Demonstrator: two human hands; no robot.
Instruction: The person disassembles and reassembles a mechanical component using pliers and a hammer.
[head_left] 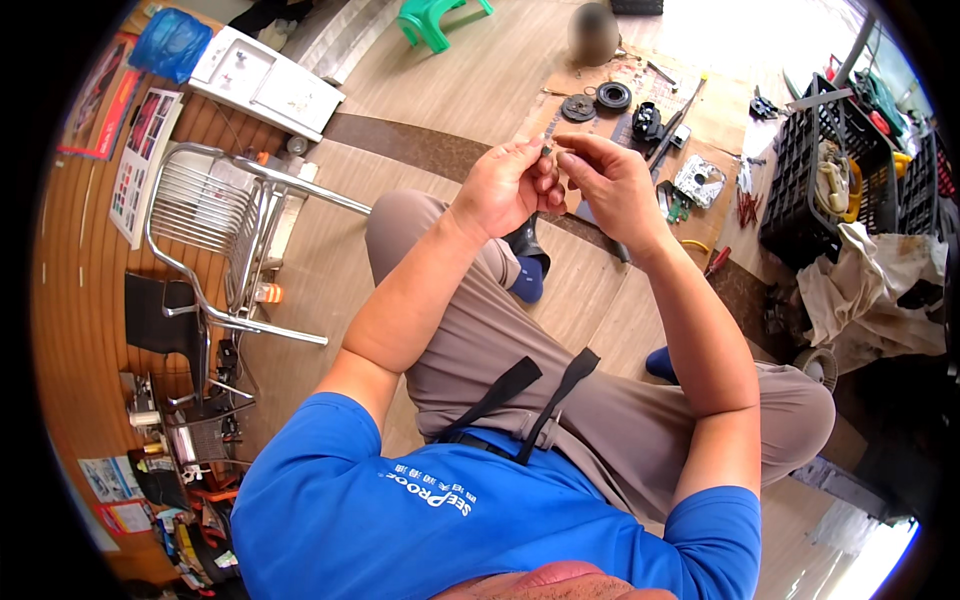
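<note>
My left hand [505, 185] is raised above my knees, its thumb and fingers pinched round a small dark part [547, 151] too small to name. Close against it is my right hand [615, 182], with thumb and index finger closed at the same spot. Whatever the right fingertips grip is hidden. Beyond my hands, a cardboard sheet [722, 122] on the floor carries a black ring [613, 95], a dark round disc [578, 108], a black housing [647, 121] and a silver metal casing [699, 181].
Right of the cardboard stand black plastic crates [790, 215] with a crumpled cloth [865, 290] by them. A red-handled tool [718, 261] lies on the floor. To the left is a metal-framed chair [205, 205]; a green stool [430, 25] stands far off.
</note>
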